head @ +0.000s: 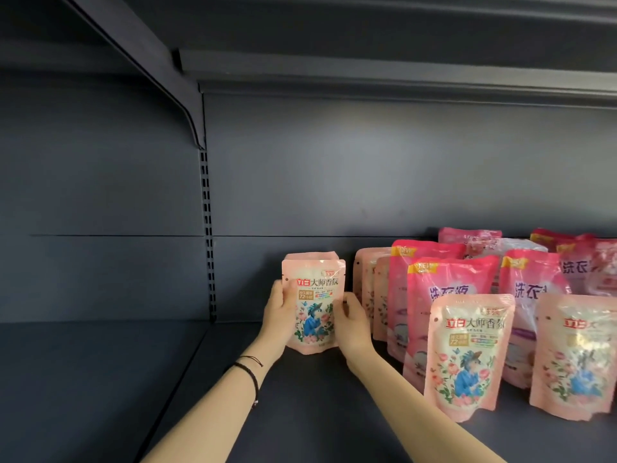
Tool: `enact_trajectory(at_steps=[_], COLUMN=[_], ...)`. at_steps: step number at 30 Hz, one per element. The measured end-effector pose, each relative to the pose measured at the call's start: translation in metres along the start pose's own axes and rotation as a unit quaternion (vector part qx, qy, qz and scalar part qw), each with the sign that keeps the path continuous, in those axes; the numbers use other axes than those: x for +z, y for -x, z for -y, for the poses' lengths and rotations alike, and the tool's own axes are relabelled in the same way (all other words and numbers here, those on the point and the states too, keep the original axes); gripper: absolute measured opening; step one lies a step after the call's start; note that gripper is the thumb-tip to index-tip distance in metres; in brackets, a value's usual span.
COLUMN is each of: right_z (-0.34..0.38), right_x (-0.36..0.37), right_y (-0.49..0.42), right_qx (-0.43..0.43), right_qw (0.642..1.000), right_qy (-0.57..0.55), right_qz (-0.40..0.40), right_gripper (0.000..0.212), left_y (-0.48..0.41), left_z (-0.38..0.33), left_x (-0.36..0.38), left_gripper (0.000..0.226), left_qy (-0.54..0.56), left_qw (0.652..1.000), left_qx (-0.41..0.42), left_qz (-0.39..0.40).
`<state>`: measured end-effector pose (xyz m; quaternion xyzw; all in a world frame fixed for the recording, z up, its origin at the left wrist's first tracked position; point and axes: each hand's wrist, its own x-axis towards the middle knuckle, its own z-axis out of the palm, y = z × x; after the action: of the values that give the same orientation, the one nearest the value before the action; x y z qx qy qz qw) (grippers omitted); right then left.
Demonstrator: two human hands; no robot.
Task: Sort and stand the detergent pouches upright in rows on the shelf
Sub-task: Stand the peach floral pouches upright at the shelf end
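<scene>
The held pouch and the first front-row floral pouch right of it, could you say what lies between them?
Only the right hand and bare shelf, seen in the head view.

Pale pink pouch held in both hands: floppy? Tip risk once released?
Likely soft: the pouch has glossy, crinkled film, so it may bulge when squeezed. Probably tippy: tall, narrow base, with the left hand and right hand gripping its edges. Still, a matching pouch stands unaided on the shelf, so it may hold.

Leftmost pouch [314, 305] showing pale pink, rose print, blue figure. Taller pouches [447, 295] showing deeper pink, lettering seemingly purple. Shelf [100, 379] reading dark grey-blue.
</scene>
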<state>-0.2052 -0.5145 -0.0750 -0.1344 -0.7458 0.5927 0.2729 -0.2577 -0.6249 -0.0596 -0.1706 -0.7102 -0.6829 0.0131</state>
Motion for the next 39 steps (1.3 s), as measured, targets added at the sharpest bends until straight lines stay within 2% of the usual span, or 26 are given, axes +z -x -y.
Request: enact_trajectory(at_steps=[5,11,14,17,20,22,24,27,29,35,37,39], right_z=[0.006,0.017,0.022,0.026,0.028,0.03,0.034,0.043,0.049,0.054,0.052,0.048], right_x=[-0.01,-0.019,-0.025,-0.032,-0.043,-0.053,-0.064,-0.084,-0.099,-0.149,-0.168,-0.188], right_y=[0.006,0.01,0.014,0.02,0.026,0.032,0.039,0.055,0.066,0.093,0.097,0.098], right_qx=[-0.007,-0.004,-0.004,-0.007,-0.033,-0.061,-0.097,-0.156,-0.202,-0.279,-0.289,-0.3], right_qw=[0.995,0.986,0.981,0.974,0.961,0.949,0.934,0.902,0.87,0.786,0.76,0.73], right_qy=[0.087,0.142,0.159,0.189,0.233,0.267,0.297,0.341,0.389,0.507,0.543,0.58], right_qz=[0.046,0.086,0.11,0.129,0.147,0.157,0.174,0.213,0.226,0.218,0.211,0.203], right_gripper=[0.02,0.021,0.021,0.025,0.035,0.037,0.035,0.03,0.03,0.032,0.031,0.034], left_y=[0.003,0.009,0.013,0.021,0.028,0.034,0.044,0.063,0.079,0.129,0.143,0.151], left_z=[0.0,-0.006,-0.011,-0.013,-0.013,-0.015,-0.021,-0.035,-0.046,-0.072,-0.076,-0.078], left_x=[-0.011,-0.017,-0.022,-0.023,-0.026,-0.031,-0.039,-0.048,-0.046,-0.008,0.009,0.024], left_gripper=[0.031,0.028,0.034,0.033,0.033,0.034,0.035,0.032,0.031,0.037,0.033,0.033], left_qy=[-0.03,-0.04,-0.039,-0.05,-0.102,-0.188,-0.333,-0.554,-0.632,-0.709,-0.714,-0.709], left_qw=[0.999,0.998,0.997,0.997,0.994,0.982,0.943,0.832,0.771,0.653,0.628,0.623], left_qx=[0.005,-0.025,-0.051,-0.047,-0.037,-0.033,-0.024,0.032,0.081,0.239,0.278,0.3], left_qz=[0.011,0.031,0.042,0.037,0.028,0.016,-0.001,-0.01,0.013,0.116,0.134,0.136])
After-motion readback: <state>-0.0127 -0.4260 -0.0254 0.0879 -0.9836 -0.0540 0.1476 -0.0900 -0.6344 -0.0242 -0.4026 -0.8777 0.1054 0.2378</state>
